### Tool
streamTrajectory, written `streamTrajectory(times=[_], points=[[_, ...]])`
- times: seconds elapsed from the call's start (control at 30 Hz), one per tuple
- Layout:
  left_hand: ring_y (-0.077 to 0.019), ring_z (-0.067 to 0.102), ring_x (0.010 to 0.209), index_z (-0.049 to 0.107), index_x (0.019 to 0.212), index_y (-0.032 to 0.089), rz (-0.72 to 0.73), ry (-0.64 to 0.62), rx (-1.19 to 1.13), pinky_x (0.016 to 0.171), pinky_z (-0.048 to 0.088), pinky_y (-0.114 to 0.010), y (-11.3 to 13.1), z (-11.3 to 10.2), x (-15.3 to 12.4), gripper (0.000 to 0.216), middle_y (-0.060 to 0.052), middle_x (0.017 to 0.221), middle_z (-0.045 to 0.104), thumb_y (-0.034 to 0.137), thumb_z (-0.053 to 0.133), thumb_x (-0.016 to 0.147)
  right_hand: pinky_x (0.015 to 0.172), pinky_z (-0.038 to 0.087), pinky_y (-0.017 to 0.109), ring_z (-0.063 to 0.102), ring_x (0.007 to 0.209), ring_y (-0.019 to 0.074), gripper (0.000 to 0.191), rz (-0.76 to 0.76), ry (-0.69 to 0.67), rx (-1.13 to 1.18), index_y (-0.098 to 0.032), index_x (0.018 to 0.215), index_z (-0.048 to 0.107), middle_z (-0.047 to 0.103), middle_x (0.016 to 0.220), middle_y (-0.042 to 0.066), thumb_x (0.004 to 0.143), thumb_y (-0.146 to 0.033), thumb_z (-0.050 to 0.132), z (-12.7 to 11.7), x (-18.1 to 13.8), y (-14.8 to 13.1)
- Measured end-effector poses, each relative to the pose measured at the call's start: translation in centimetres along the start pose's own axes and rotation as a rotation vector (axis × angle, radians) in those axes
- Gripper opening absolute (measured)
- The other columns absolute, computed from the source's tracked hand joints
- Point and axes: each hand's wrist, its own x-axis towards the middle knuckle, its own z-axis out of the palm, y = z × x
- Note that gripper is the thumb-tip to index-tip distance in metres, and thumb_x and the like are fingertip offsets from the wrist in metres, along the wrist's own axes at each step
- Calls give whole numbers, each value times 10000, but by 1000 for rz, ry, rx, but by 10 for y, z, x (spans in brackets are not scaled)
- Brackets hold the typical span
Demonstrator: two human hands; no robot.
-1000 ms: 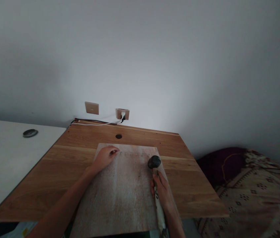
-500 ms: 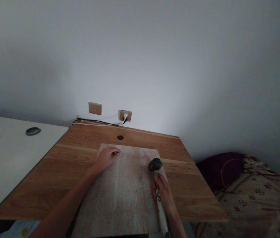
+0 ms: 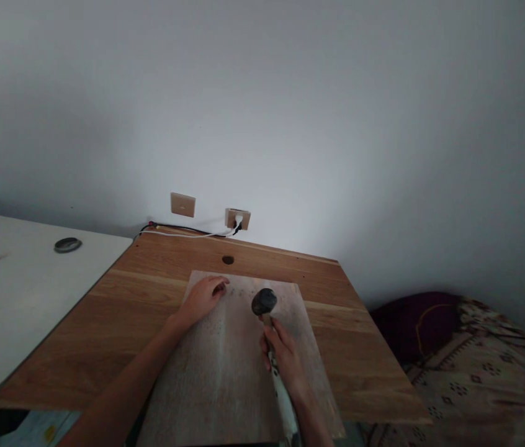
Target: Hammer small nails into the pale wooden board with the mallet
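Note:
My right hand (image 3: 283, 354) is wrapped round the pale, dark-spotted handle of a hammer (image 3: 264, 302). Its dark, rounded head is over the upper part of a worn wooden board (image 3: 225, 379). At the board's upper left, my left hand (image 3: 204, 297) has its fingers curled, with fingertips close together near the surface. Whatever may be between them is too small to make out. A row of several small nail-like bits (image 3: 241, 292) runs from those fingertips towards the hammer head, which hides part of the board behind it.
The board lies on a brown wooden table (image 3: 350, 347) with a round cable hole (image 3: 228, 260). Cables (image 3: 183, 233) run along its back edge to a wall socket (image 3: 238, 219). On the left, a white table (image 3: 25, 298) carries a dark round ring (image 3: 67, 245). Patterned bedding (image 3: 471, 385) is at right.
My right hand has moved the hammer left across the board, towards my left hand. My left hand stays at the board's upper left, its fingers slightly shifted.

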Motion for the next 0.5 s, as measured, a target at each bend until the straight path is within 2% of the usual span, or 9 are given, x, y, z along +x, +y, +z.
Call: streamTrajectory(times=[0.13, 0.23, 0.37, 0.5], points=[[-226, 714, 906, 688, 1102, 200, -39, -7, -35, 882, 538, -355, 3, -2, 1, 264, -72, 968, 764, 149, 597, 858, 338, 288, 203, 411, 351, 76, 444, -21, -85, -25, -220, 903, 547, 501, 568, -91, 785, -646, 584, 36, 23, -7], [-234, 714, 894, 685, 1088, 192, -51, -5, -25, 863, 539, -354, 9, -5, 1, 263, -76, 956, 762, 144, 603, 844, 338, 290, 201, 422, 349, 76, 431, -55, -118, -27, -218, 911, 545, 501, 560, -97, 789, -631, 568, 52, 36, -12], [-245, 706, 887, 688, 1063, 182, -64, 30, 30, 834, 537, -354, 16, -6, -2, 255, -86, 954, 753, 134, 598, 829, 341, 303, 203, 432, 356, 74, 395, -73, -91, -22, -214, 913, 547, 504, 574, -96, 797, -592, 558, 62, 44, -14], [-232, 710, 888, 680, 1090, 183, -71, 13, -9, 843, 531, -344, 13, -3, -2, 274, -86, 973, 760, 123, 579, 843, 332, 297, 210, 418, 345, 77, 410, -74, -81, -16, -212, 915, 546, 491, 563, -98, 801, -606, 550, 65, 47, -14]])
